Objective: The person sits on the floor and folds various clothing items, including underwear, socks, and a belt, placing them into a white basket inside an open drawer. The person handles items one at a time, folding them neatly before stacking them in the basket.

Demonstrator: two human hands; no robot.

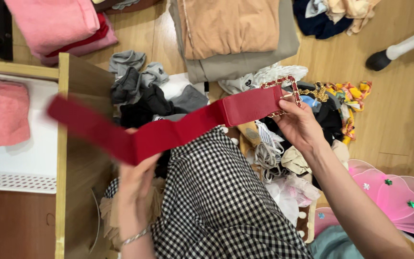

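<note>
Both hands are closed on a wide red belt point(168, 129), left hand point(137, 180) pinching the middle, right hand point(298, 122) gripping the buckle end, stretching it out flat above the checked cloth point(221, 201).

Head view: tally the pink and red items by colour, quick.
Red: 1, the red belt, held by left hand and right hand.
Pink: 3, folded pink stack, pink towel, pink wings.
Total: 4
</note>
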